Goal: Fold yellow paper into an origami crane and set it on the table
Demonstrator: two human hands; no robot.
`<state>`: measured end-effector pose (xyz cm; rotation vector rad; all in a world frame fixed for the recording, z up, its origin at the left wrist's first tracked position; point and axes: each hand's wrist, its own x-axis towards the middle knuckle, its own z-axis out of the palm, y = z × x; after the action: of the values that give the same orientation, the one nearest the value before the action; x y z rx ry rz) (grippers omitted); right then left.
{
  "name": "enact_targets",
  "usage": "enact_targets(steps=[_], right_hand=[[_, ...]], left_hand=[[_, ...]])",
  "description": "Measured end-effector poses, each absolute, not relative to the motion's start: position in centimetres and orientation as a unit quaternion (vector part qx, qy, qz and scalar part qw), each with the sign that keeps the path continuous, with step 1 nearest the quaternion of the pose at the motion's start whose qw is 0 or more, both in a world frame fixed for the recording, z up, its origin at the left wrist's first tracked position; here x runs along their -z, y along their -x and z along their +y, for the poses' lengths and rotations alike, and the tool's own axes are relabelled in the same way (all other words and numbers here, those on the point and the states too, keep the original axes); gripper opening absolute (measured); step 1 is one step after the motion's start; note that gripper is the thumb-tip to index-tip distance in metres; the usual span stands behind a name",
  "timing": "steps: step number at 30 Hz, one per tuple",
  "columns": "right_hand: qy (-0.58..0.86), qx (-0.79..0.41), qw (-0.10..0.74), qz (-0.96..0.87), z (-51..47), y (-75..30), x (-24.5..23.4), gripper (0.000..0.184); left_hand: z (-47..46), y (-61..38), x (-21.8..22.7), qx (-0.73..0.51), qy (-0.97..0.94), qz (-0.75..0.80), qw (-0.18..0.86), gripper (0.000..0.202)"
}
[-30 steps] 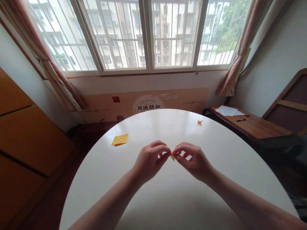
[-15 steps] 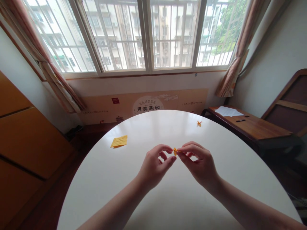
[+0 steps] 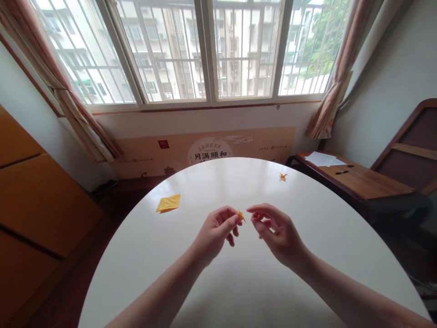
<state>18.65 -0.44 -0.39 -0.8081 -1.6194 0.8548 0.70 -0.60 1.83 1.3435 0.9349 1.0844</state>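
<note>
— First entry?
— One left hand [image 3: 217, 230], one right hand [image 3: 282, 233]: two.
— Folded paper figures [image 3: 283, 177]?
— Two.
— Yellow paper piles [image 3: 168, 203]?
— One; layers cannot be counted.
— White tables [image 3: 218, 287]?
— One.
— Curtains [image 3: 82, 118]?
— Two.
— Window panels [image 3: 242, 50]?
— Four.

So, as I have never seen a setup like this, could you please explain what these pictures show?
There is no machine here: a person works with two bare hands. All the views come from one camera worn on the head, looking forward and down. The left hand pinches a small folded orange-yellow piece between thumb and finger. The right hand is close beside it, fingers apart, not touching the piece. On the white table lie flat yellow paper, toward the left, and a small orange folded shape, rather bird-like, near the far edge at right.
</note>
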Motion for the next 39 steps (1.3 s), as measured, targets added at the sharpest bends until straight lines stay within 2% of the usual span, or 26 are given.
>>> enact_targets(steps=[5, 12, 18, 39], right_hand=[[0.333, -0.54, 0.425, -0.645, 0.5, -18.5, 0.8, 0.034], [0.304, -0.602, 0.376, -0.636, 0.7, -18.6, 0.7, 0.035], [0.287, -0.653, 0.326, -0.62, 0.5, -18.8, 0.4, 0.038], [0.282, -0.637, 0.359, -0.621, 1.1, -19.2, 0.3, 0.031]], left_hand=[[-0.4, -0.2, -1.9, -0.426, -0.606, 0.4, 0.54, 0.03], [-0.1, 0.2, -1.6, -0.394, -0.637, 0.407, 0.523, 0.038], [-0.1, 0.3, -1.5, -0.359, -0.654, 0.409, 0.526, 0.036], [0.1, 0.7, -1.6, -0.356, -0.653, 0.39, 0.543, 0.036]])
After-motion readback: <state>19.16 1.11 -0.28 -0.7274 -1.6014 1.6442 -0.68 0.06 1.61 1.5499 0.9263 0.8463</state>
